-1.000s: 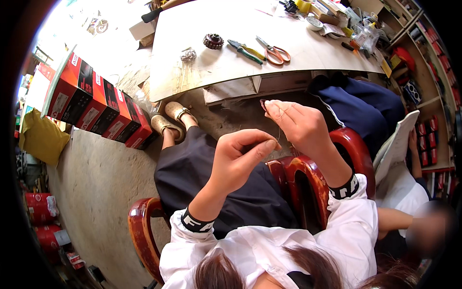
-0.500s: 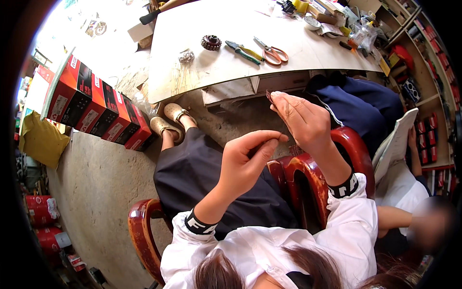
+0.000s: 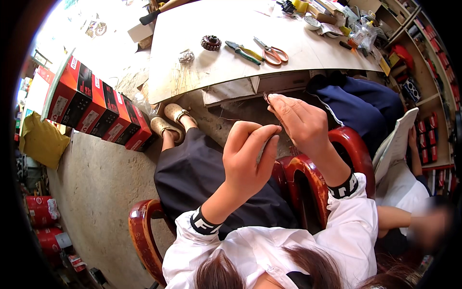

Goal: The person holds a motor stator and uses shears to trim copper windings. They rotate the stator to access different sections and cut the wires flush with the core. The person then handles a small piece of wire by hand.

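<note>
My right hand is closed, its thumb and fingers pinching a small dark reddish-brown piece that pokes out past the fingertips. It looks like a little bundle of fine wire, mostly covered by the fingers. Just left of it and lower, my left hand is bent in a pinch, its fingertips close to the right hand's fingers. A fine thread-like wire sticks out to the left above the left knuckles. What lies between the left fingertips is too small to make out. Both hands are raised over my lap, apart from the table.
On the white table lie a ring-shaped coil part, pliers, orange-handled scissors and a small clear bag. Red-and-black boxes stand at left. A person holding a pale board sits at right, beside my red wooden chair.
My left hand has turned more upright, its fingers rising toward the right hand. The right hand has shifted slightly left. A fine wire now shows above the left knuckles.
</note>
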Motion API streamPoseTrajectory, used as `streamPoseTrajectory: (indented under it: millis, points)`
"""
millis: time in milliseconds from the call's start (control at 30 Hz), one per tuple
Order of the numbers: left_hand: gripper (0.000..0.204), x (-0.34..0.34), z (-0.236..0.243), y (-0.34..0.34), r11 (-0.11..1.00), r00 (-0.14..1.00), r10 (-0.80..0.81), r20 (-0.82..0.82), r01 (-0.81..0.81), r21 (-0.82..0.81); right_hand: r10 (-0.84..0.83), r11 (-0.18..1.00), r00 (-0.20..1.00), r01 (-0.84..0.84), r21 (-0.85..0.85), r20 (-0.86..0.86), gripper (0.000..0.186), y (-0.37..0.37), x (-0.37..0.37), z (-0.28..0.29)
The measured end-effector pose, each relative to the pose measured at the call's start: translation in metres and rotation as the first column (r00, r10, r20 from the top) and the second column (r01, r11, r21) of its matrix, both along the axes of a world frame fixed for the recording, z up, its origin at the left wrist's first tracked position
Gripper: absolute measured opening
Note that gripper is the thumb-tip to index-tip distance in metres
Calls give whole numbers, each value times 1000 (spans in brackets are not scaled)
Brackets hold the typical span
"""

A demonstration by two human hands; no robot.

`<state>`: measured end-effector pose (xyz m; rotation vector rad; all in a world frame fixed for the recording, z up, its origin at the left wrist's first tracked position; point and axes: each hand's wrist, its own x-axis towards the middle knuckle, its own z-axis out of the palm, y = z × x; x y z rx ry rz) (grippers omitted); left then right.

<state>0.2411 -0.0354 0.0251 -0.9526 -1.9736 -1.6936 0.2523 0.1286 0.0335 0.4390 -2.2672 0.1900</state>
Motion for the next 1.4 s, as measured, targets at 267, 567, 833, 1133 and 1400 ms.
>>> streamPoseTrajectory:
  millis: [267,567,833,1133,1400]
  points:
    - [13,-5,1,-1,991,951,88,-296,-115,-73,39,999,996,-42,-34,-79,25,0,-3,-1]
    - [14,-5,3,1,891,823,-451,346,394,223,41,991,985,-61,-119,-167,29,0,0,7]
    - [21,-18,9,-7,553,-45,-765,643,465,691,78,991,973,-99,-87,-218,29,1,3,14]
    - [27,-24,15,-14,703,316,-701,639,460,543,8,992,991,-25,-127,-130,28,8,0,13]
    - [19,-26,10,-15,758,408,-647,644,440,482,15,996,996,-23,-89,-88,27,10,-1,12]
